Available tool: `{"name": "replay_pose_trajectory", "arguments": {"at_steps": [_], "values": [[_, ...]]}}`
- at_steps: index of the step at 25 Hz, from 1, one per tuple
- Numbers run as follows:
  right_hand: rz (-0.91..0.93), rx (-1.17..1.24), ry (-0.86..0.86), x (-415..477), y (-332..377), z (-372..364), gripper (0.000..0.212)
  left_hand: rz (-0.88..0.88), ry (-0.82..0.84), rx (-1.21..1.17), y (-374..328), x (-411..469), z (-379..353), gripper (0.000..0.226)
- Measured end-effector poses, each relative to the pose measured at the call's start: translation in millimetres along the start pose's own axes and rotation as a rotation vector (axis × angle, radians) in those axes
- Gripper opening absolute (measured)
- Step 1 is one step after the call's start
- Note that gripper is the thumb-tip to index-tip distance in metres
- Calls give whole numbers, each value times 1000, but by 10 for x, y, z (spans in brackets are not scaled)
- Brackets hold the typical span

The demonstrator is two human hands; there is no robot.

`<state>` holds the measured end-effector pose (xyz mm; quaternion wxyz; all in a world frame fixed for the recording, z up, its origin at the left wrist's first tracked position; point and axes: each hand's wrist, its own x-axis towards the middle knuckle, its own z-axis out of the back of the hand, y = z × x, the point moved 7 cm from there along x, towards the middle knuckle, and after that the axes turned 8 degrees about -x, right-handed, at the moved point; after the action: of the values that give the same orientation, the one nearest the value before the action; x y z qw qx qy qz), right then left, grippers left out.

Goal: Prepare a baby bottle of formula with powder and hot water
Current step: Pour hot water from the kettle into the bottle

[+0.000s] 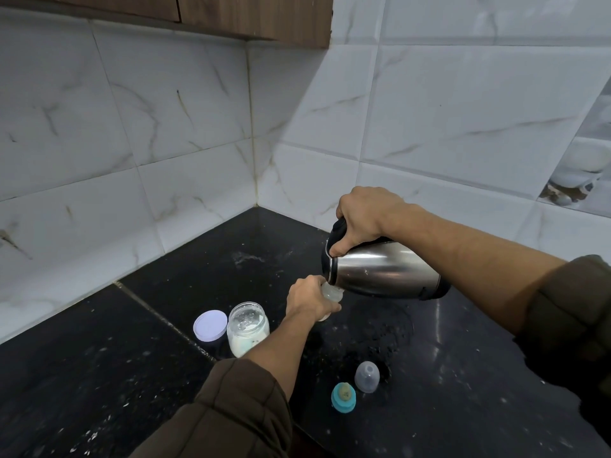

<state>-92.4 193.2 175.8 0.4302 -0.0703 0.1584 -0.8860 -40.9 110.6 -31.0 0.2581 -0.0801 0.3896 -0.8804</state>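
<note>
The left hand [309,300] has its grip wrapped round the baby bottle [332,294], which is held in the middle of the dark speckled surface [132,358]. Fingers cover most of the bottle, so only its clear neck and a sliver of its lower side show, and whether its base touches the surface cannot be told.

The right hand [363,219] has its grip closed on the black handle of a steel kettle [383,274]. The kettle is tipped almost flat, its mouth right against the bottle's open top (any stream is hidden at the meeting point).

Just left of the bottle stands an open glass jar [248,328] with pale powder in its lower part. The left forearm crosses in front of its right side. The jar's white lid [210,325] lies beside it, further left.

Nearer the person, well apart from the bottle, a teal teat ring [344,396] and a clear dome cap [367,376] sit close together on the surface.

White marbled wall tiles [165,127] meet in a corner behind, under a wooden cabinet [248,18].
</note>
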Motion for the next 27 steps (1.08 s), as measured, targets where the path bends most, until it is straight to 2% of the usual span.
{"name": "replay_pose_trajectory", "arguments": {"at_steps": [27], "values": [[113, -96, -5, 156, 144, 66, 63, 7, 2, -50, 7, 67, -36, 52]]}}
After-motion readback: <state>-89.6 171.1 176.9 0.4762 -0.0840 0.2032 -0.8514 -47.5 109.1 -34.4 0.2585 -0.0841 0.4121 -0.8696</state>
